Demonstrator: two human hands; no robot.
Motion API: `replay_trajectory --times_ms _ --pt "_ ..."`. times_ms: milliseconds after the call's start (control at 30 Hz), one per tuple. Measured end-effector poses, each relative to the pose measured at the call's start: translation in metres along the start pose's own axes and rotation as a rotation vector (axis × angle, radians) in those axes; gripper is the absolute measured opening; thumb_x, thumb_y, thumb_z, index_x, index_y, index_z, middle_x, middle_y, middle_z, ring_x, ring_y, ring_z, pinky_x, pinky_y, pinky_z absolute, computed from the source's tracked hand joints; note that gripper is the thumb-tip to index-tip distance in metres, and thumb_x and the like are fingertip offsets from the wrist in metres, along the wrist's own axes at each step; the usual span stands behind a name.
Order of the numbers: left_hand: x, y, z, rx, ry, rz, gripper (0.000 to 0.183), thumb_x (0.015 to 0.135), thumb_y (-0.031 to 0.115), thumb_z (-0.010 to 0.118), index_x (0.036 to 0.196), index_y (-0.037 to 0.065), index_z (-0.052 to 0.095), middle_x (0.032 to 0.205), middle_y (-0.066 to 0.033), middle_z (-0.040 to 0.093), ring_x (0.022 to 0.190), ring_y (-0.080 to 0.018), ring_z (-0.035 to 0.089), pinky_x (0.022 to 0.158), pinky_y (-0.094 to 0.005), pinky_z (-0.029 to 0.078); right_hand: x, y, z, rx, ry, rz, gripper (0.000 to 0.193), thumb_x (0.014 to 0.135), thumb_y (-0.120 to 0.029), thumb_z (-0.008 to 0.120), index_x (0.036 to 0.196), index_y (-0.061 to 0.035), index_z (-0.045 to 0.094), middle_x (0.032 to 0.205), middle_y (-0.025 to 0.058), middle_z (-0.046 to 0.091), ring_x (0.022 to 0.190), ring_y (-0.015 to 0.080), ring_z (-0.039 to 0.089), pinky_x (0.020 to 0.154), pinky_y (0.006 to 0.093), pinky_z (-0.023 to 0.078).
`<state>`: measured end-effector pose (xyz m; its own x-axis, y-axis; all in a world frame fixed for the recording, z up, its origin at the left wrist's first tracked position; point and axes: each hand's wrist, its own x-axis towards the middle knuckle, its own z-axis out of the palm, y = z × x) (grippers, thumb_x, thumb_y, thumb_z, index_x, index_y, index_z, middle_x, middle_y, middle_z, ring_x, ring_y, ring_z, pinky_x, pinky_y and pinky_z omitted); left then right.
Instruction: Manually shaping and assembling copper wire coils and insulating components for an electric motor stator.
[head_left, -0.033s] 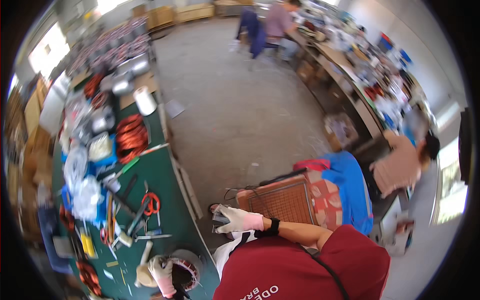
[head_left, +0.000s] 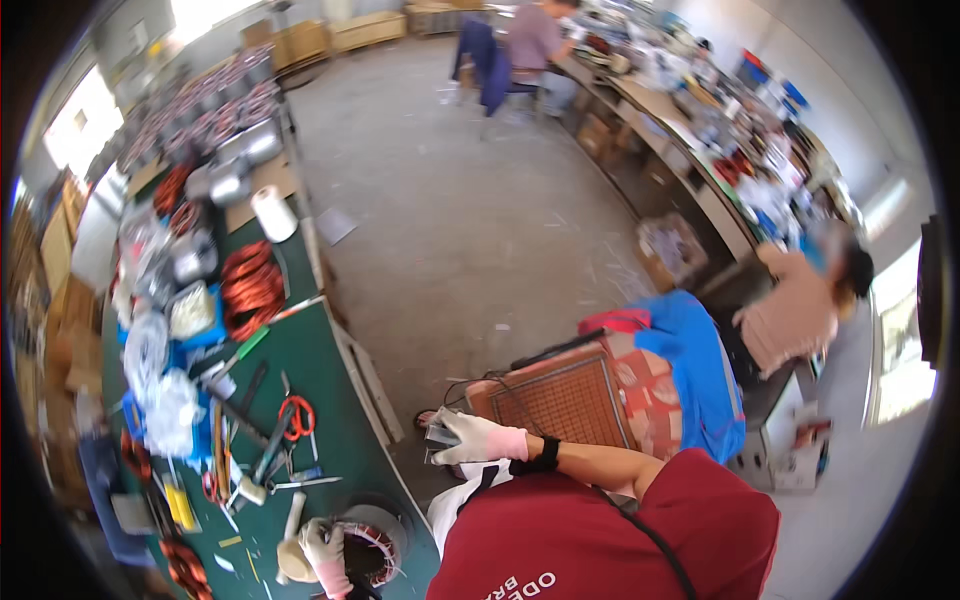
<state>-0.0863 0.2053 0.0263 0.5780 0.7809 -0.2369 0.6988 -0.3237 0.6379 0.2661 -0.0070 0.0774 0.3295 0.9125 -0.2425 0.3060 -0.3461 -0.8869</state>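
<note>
My left hand (head_left: 324,553), in a pale glove with a pink cuff, is at the left rim of a motor stator (head_left: 376,535) standing on the green bench. Its fingers look bent together; what they hold, if anything, is hidden. Right beside it lies a wooden mallet (head_left: 295,515), its head partly behind the hand. My right hand (head_left: 482,440), gloved alike with a black wristband, is off the bench's edge in front of my body. It is closed on small flat greyish pieces (head_left: 440,438), whose kind I cannot make out.
On the green bench (head_left: 330,430) lie red-handled scissors (head_left: 298,418), a green-handled tool (head_left: 253,343), copper wire coils (head_left: 252,290) and a white spool (head_left: 274,214). A padded chair (head_left: 560,400) with blue cloth stands ahead right. Two people sit at the far-right bench (head_left: 690,190).
The whole view has shifted slightly, with the room's things sliding left. Both hands keep nearly the same places and grips.
</note>
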Motion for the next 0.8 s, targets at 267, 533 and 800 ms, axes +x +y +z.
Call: replay_trajectory --times_ms 267,533,800 --pt "0.029 0.001 -0.011 -0.208 -0.064 0.063 0.054 0.085 0.049 0.050 0.117 0.005 0.054 0.116 -0.0213 0.061 0.095 -0.0270 0.059 0.087 -0.0404 0.047 -0.056 0.028 -0.004 0.262 0.367 0.054 0.056 0.079 -0.040 0.069 0.113 0.0016 0.051 0.101 0.0158 0.059 0.095 0.0241 0.059 0.085 0.0348 0.046" --pt "0.003 0.085 -0.037 0.164 0.106 -0.497 0.074 0.082 0.076 0.039 0.135 0.025 0.051 0.121 -0.0068 0.064 0.115 -0.0273 0.055 0.102 -0.0435 0.037 -0.072 -0.001 -0.008 0.308 0.367 -0.029 0.056 0.080 -0.036 0.068 0.115 0.0013 0.045 0.096 0.0169 0.061 0.089 0.0243 0.060 0.079 0.0360 0.048" --pt "-0.011 0.136 -0.039 -0.272 0.100 -0.451 0.048 0.090 0.050 0.050 0.120 0.016 0.063 0.119 -0.0115 0.063 0.113 -0.0312 0.055 0.099 -0.0433 0.038 -0.078 -0.035 0.023 0.283 0.288 0.002 0.053 0.076 -0.033 0.072 0.111 -0.0022 0.049 0.096 0.0131 0.059 0.090 0.0243 0.058 0.079 0.0356 0.047"
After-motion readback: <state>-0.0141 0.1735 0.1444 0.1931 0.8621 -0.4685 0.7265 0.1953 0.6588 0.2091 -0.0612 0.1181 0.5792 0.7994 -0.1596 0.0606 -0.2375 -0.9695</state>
